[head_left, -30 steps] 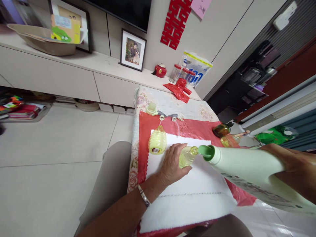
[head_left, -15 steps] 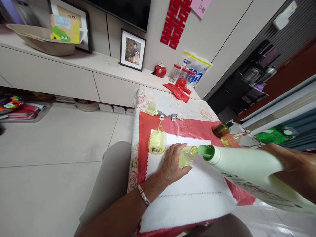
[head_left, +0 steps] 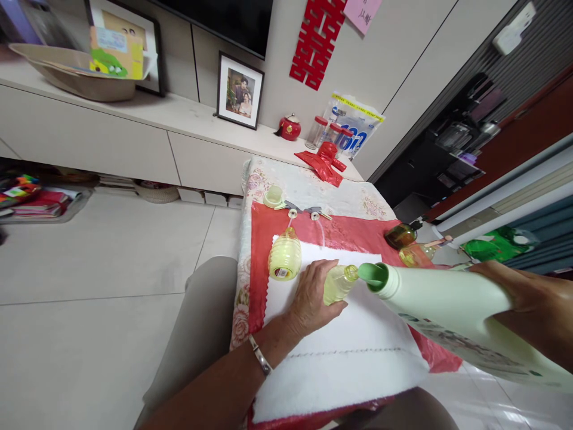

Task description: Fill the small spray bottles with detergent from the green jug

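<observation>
My left hand (head_left: 316, 292) is wrapped round a small clear yellowish bottle (head_left: 339, 284), which tilts to the right over a white cloth (head_left: 344, 358). With my right hand (head_left: 523, 298) I grip the handle of a large pale green detergent jug (head_left: 447, 298), tipped on its side. The jug's green spout (head_left: 371, 273) meets or nearly meets the small bottle's mouth. To the left of my left hand a ribbed yellow bottle (head_left: 285, 257) stands on the cloth's edge. Two pump heads (head_left: 315, 214) with tubes lie behind it, near a pale green cap (head_left: 273, 196).
A red plastic sheet (head_left: 358, 230) lies under the cloth on a flowered tablecloth (head_left: 264, 173). At the right edge are a brown pump bottle (head_left: 401, 235) and a yellow bottle (head_left: 414, 255). A red bag (head_left: 324, 164) and lidded glass jars (head_left: 317, 131) are at the back.
</observation>
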`<state>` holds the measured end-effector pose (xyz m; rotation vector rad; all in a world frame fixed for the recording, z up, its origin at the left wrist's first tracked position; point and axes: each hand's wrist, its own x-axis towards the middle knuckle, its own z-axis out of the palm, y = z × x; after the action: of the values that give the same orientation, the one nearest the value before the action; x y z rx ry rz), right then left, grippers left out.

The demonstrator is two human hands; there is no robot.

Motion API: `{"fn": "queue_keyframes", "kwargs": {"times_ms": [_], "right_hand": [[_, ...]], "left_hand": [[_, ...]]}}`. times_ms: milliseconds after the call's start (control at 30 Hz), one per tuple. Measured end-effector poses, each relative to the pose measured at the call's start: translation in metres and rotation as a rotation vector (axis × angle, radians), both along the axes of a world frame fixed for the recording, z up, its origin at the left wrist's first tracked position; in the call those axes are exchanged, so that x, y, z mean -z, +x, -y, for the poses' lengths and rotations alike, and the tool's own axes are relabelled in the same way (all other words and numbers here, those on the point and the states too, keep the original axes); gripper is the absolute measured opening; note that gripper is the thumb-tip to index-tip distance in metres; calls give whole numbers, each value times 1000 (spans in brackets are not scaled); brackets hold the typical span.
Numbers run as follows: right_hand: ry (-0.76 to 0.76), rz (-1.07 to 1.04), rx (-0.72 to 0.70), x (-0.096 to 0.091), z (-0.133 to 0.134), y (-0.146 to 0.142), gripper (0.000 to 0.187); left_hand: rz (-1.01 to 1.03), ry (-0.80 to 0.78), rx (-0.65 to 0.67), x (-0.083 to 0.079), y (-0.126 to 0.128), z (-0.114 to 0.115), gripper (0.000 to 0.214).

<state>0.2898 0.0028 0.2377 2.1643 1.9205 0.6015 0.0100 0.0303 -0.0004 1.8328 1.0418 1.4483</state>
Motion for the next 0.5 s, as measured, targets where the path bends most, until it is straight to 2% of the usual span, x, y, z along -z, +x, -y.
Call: {"fn": "queue_keyframes", "kwargs": {"times_ms": [200,333,400,500], "right_hand": [[-43,-108,42,1,3,-20,44],[-40,-282,82,8,2,-25,49],[33,-407,62,12,0,-23,45],[221,-532,86,16,-4,-18,42]], "left_hand": [[13,-10,-1,-1,0,-1,86],[30,-5,1,-1,0,-1,87],[32,-25,-1,0,1,-1,89],[26,-70,-9,2,1,-1,90]]}}
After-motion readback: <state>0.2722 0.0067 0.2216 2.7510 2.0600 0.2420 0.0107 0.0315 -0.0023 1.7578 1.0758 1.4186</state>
